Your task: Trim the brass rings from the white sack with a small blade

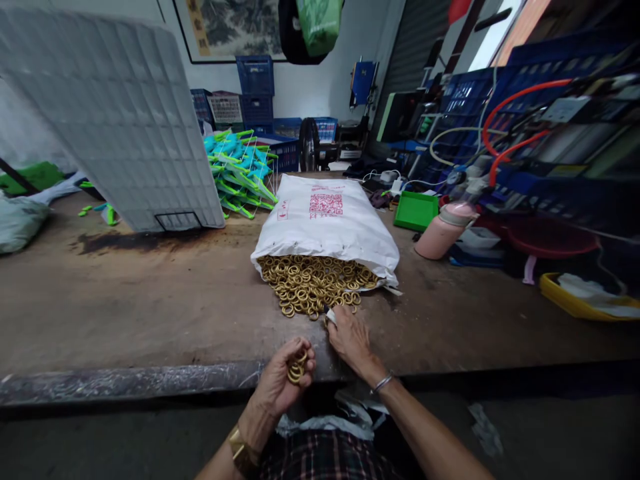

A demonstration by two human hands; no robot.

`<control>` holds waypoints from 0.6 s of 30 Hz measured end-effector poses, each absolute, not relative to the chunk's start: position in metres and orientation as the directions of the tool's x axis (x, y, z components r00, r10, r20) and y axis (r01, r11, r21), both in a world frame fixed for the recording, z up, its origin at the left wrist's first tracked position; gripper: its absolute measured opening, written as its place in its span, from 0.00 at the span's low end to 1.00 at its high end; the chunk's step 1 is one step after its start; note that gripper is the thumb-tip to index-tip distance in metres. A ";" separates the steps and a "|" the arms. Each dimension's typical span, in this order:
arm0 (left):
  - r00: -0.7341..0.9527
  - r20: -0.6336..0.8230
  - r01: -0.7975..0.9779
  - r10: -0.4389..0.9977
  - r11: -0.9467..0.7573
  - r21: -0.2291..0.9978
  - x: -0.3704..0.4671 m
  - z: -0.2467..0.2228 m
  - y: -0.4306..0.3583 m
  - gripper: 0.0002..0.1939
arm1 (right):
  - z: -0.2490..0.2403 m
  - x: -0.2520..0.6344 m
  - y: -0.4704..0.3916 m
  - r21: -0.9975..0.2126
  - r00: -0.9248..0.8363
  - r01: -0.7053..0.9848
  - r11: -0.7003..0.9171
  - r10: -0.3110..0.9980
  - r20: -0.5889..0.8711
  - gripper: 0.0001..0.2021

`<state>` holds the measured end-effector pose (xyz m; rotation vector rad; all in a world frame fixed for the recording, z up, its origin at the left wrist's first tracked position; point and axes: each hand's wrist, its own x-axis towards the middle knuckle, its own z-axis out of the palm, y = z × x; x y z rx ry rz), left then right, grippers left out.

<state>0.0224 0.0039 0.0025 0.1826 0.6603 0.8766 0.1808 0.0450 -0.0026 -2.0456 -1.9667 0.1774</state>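
A white woven sack (313, 233) with red print lies on its side, mouth towards me. Brass-coloured rings (313, 283) spill from it in a heap onto the table. My left hand (287, 373) is palm up near the table's front edge, its fingers curled round several of these rings (297, 368). At the front of the heap, my right hand (349, 337) has its fingers bent together, with a bit of gold-coloured ring at the fingertips, partly hidden. A white wrap or piece with a dark tip (330, 313) shows at its fingers; I cannot tell exactly what it is.
A large pale ribbed panel (110, 120) stands at the left of the wooden table (165, 313). Behind it are green and blue plastic pieces (243, 173). To the right are a green tray (416, 211), a pink bottle (443, 235), a yellow tray (575, 301) and a machine with orange hoses (523, 90).
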 end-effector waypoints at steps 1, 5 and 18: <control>0.444 -0.472 -0.654 0.762 0.636 0.410 0.023 0.002 0.005 0.11 | -0.004 0.182 0.044 -0.314 0.044 0.950 -0.003 0.991 0.124 0.06; 0.355 -0.468 -0.597 0.809 0.581 0.553 0.027 0.005 0.009 0.14 | -0.009 0.186 0.037 -0.464 -0.023 0.882 0.083 0.991 0.133 0.07; 0.116 -0.352 -0.089 0.929 0.363 0.928 0.035 0.009 0.009 0.17 | 0.003 0.168 0.020 -0.821 -0.146 0.526 0.221 0.975 0.168 0.07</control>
